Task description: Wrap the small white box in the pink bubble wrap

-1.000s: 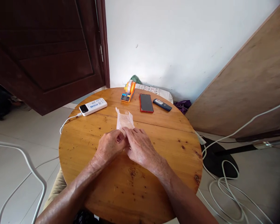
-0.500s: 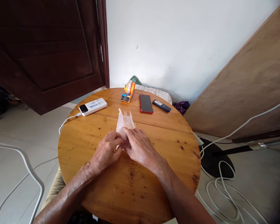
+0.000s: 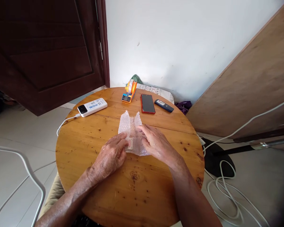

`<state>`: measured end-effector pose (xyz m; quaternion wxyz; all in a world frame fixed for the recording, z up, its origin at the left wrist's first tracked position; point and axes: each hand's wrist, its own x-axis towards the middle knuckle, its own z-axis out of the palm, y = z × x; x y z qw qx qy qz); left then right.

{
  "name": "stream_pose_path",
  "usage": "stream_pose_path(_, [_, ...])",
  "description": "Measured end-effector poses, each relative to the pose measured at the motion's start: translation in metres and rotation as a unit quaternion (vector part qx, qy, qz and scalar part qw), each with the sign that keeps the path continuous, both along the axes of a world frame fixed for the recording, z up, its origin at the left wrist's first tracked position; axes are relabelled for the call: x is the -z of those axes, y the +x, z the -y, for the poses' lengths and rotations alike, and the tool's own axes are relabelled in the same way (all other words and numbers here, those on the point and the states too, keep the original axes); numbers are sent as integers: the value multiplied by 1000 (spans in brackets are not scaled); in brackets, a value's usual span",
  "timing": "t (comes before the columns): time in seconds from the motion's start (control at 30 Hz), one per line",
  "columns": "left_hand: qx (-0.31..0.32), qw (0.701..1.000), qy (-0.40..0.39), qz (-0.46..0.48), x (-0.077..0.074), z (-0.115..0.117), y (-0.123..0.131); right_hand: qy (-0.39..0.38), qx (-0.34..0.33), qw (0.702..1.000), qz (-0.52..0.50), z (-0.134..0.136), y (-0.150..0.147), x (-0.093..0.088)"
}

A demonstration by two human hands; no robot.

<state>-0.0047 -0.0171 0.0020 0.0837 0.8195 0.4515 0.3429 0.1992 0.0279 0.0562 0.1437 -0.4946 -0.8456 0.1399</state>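
Note:
A piece of bubble wrap [image 3: 124,124] lies spread on the round wooden table [image 3: 97,195], its two side flaps partly raised. Between them a small pale flat piece [image 3: 131,143] shows; its kind I cannot make out. My left hand [image 3: 112,151] is at the left edge of the wrap, fingers bent together and closed on it beside the pale piece. Over the right flap is my right hand [image 3: 159,145], thumb and forefinger apart, fingertips touching the plastic. Part of the wrap is hidden under both hands.
Behind the wrap stand an orange and blue tape dispenser [image 3: 130,91], a phone in a red case [image 3: 148,104] and a dark blue remote-like device [image 3: 164,106]. A white power bank [image 3: 93,107] with a cable [image 3: 67,119] lies at the left. White cables [image 3: 227,189] coil on the floor.
The bubble wrap has gone from a narrow folded bundle to a wider, opened sheet, uncovering the pale piece. My hands have moved apart, the right one further to the right.

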Motion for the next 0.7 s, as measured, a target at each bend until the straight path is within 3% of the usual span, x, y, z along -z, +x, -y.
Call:
stream_pose_path(0.1, [2, 1000, 6, 9, 4, 1, 1, -7, 36, 999, 23, -4, 5, -5])
stream_pose_path(0.33, [-15, 1000, 11, -5, 7, 1, 3, -46, 21, 999, 1, -3, 11, -11])
stream_pose_path(0.57, [-17, 1000, 6, 0, 4, -1, 4, -66, 143, 984, 86, -5, 6, -5])
stream_pose_path(0.7, [-9, 1000, 4, 6, 5, -2, 3, -107, 159, 974, 118, 2, -3, 5])
